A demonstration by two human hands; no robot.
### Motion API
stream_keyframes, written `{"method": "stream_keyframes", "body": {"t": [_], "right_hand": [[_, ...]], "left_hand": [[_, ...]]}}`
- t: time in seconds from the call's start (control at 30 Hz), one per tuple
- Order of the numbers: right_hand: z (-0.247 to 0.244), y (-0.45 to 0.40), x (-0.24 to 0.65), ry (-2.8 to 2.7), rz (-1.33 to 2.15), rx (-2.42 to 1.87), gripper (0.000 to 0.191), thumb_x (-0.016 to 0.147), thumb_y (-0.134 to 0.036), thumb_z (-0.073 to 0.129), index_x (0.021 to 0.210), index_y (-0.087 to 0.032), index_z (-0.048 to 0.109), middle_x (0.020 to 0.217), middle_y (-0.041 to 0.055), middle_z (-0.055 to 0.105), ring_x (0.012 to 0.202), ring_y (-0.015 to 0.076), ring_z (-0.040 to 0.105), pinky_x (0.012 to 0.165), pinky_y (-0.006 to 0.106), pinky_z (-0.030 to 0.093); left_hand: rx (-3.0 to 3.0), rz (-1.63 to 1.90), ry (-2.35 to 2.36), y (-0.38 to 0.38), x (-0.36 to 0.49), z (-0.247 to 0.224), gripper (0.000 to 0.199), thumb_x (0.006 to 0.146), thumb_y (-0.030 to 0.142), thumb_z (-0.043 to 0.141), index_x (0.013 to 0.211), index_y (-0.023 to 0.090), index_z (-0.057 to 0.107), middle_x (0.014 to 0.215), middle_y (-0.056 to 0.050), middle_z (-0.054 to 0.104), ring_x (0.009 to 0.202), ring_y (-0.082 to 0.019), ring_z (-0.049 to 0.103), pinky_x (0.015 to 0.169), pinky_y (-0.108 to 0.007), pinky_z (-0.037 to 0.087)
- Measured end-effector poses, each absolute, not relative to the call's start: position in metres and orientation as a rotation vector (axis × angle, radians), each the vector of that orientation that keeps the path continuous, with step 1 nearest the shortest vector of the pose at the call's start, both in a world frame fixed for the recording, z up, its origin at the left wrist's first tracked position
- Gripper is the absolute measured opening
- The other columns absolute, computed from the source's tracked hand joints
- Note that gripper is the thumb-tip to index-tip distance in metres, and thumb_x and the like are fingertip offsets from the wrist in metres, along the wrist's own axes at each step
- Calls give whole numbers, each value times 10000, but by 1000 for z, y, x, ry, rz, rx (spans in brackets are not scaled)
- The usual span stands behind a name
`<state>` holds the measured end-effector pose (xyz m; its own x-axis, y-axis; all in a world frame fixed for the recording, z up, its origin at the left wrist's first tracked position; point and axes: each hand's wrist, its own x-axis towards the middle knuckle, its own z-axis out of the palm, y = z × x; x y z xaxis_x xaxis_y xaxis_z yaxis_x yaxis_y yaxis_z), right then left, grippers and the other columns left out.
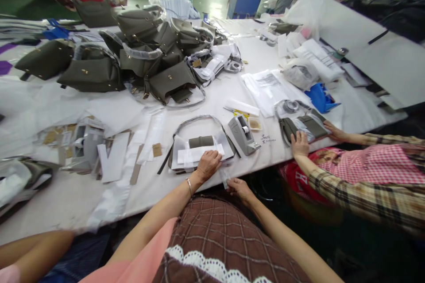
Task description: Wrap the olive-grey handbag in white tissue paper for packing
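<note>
In front of me lies a dark olive handbag [201,141], its strap wrapped in clear plastic and arched away from me. White sheets cover much of its body, with a white paper strip [189,155] across the front. My left hand [209,164] presses down on this strip, fingers bent and close together. Just beyond the table edge, my right hand [241,189] pinches a small clear plastic piece [226,178]; its exact kind is unclear. A grey tape dispenser [242,135] stands right of the bag.
Yellow-handled scissors [239,111] and a small tray [255,124] lie behind the dispenser. A pile of olive handbags [142,53] fills the back left. On the right, a co-worker's hands [300,145] rest on another bag [307,126]. Another dispenser [86,143] stands left among cardboard pieces.
</note>
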<state>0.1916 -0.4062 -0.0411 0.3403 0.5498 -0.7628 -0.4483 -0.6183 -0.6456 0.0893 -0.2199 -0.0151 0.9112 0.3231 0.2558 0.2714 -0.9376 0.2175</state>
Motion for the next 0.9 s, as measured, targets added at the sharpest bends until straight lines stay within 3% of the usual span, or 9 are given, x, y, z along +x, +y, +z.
{"method": "stream_keyframes", "body": {"t": [0.17, 0.43, 0.73, 0.9], "right_hand": [[-38, -409, 190, -119, 1403, -1712, 440, 614, -549, 764, 656, -150, 584, 617, 24, 638, 579, 114, 550, 563, 221, 367], [-22, -421, 180, -134, 1353, -1664, 433, 604, -545, 787, 620, -158, 593, 626, 50, 639, 587, 133, 528, 582, 265, 363], [21, -367, 194, 15, 1333, -1466, 414, 573, -469, 850, 669, -158, 594, 634, 16, 627, 615, 130, 580, 536, 221, 377], [29, -323, 211, 51, 1361, -1532, 300, 606, -339, 823, 697, -151, 607, 590, 10, 621, 603, 131, 607, 507, 197, 381]], "left_hand": [[2924, 432, 411, -221, 90, -17, 57, 943, 225, 538, 971, 177, 553, 896, -60, 564, 862, -227, 519, 777, -373, 394], [2924, 377, 343, -223, 93, -23, 103, 956, 170, 477, 975, 172, 578, 894, -75, 562, 875, -237, 507, 813, -391, 388], [2872, 391, 204, -221, 85, -25, 111, 954, 206, 488, 1001, 177, 584, 927, -75, 578, 912, -227, 520, 861, -389, 409], [2706, 397, 364, -225, 79, -19, 177, 880, 316, 606, 981, 172, 581, 958, -73, 584, 981, -237, 534, 908, -389, 423]]}}
